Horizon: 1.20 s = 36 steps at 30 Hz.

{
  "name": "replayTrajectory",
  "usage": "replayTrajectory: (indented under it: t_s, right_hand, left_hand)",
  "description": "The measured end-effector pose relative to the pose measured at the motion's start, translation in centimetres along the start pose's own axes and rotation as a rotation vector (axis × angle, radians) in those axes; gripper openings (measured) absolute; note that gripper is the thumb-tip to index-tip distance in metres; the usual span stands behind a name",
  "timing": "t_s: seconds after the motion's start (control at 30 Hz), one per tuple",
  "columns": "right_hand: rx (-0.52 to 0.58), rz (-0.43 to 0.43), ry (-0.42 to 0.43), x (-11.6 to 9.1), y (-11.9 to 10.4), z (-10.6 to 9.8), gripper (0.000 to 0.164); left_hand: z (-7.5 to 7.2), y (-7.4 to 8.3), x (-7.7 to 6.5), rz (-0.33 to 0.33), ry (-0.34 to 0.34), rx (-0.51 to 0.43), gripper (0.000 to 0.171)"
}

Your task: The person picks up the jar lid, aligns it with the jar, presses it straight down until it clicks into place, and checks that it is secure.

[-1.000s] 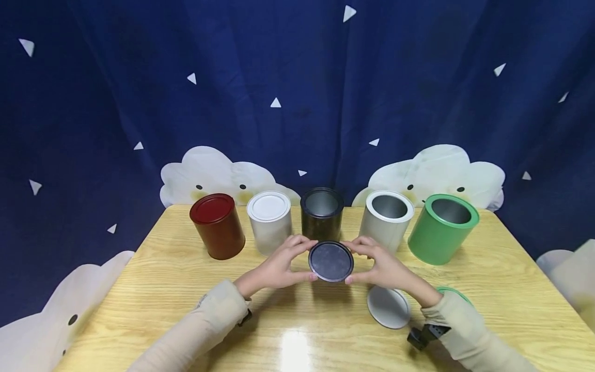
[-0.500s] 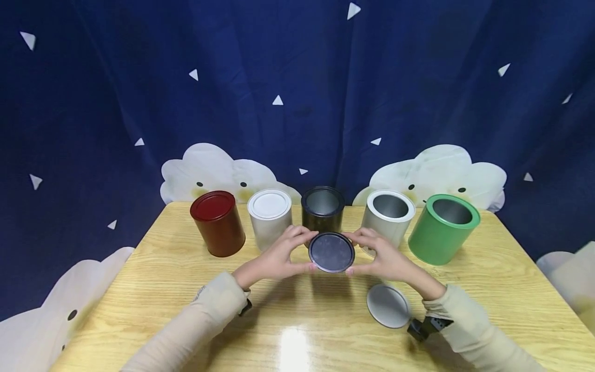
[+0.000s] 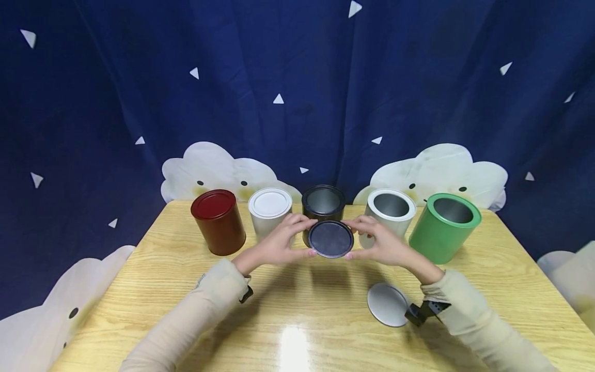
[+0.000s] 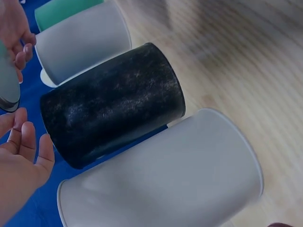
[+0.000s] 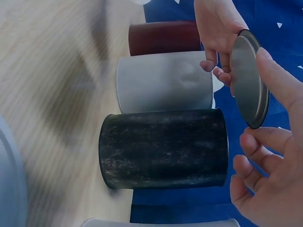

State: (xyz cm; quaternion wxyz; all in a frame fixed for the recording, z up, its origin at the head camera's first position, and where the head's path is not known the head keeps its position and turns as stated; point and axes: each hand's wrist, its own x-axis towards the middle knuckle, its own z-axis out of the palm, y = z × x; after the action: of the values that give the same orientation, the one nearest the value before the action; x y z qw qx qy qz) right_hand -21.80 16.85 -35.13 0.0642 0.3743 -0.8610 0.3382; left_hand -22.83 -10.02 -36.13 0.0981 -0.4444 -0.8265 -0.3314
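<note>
Sleeves (image 3: 200,310) of pale beige reach in from the near side of the desk (image 3: 158,268). Just beside the right one's black wrist strap (image 3: 425,311), a grey lid (image 3: 388,305) lies flat, right of the desk's middle.

Farther in, the left hand (image 3: 281,243) and right hand (image 3: 383,245) pinch opposite rims of a black lid (image 3: 331,239) between thumb and fingers. They hold it raised above the desk, in front of the black can (image 4: 113,106) and apart from it.

Five upright cans line the far edge. From the far left corner: red can (image 3: 220,227) and white can (image 3: 265,225), both lidded; then the black can, uncovered; a white-rimmed can (image 3: 395,223) and, near the far right corner, a green can (image 3: 437,243), both with tops off.

Behind the far edge hangs a dark blue curtain (image 3: 297,113) with white triangles and clouds.
</note>
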Motion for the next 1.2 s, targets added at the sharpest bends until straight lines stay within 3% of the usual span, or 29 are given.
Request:
replayTrajectory:
  t_s: [0.77, 1.2]
  right_hand:
    - [-0.083, 0.029, -0.010, 3.1, -0.2, -2.4, 0.065]
    - [-0.060, 0.066, -0.067, 5.0, 0.3, -3.4, 0.064]
  left_hand:
    - [-2.4, -0.7, 2.6, -0.064, -0.025, -0.032, 0.061]
    - [-3.5, -1.5, 3.8, -0.090, -0.052, -0.024, 0.060]
